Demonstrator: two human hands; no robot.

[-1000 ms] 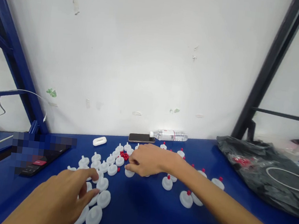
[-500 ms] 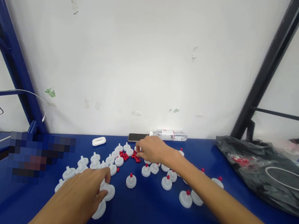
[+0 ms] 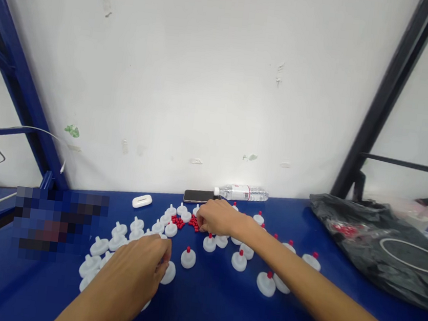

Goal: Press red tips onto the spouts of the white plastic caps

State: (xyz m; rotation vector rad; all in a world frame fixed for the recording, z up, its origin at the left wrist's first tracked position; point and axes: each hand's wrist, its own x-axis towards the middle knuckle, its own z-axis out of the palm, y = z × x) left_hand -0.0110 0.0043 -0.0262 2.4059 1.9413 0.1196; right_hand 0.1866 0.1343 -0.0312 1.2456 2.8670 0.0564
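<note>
My left hand has its thumb and fingers closed around a white nozzle cap, whose round base shows beyond the fingertips. Around and behind this hand stand several more white nozzle caps without red tips. My right hand is curled, fingertips pointing down at the right edge of a pile of small red tip caps; whatever its fingers pinch is hidden. Between the hands, a white nozzle cap with a red tip stands upright. Several others with red tips stand beneath and around the right forearm.
Along the wall lie a dark phone and a clear water bottle on its side. A white earbud case is at the back left. A black plastic bag with a white cable covers the right side of the blue table.
My left hand has moved right and slightly up, and the white nozzle cap at its fingertips has shifted right too. My right hand has drawn slightly right and nearer, its fingers more curled.
</note>
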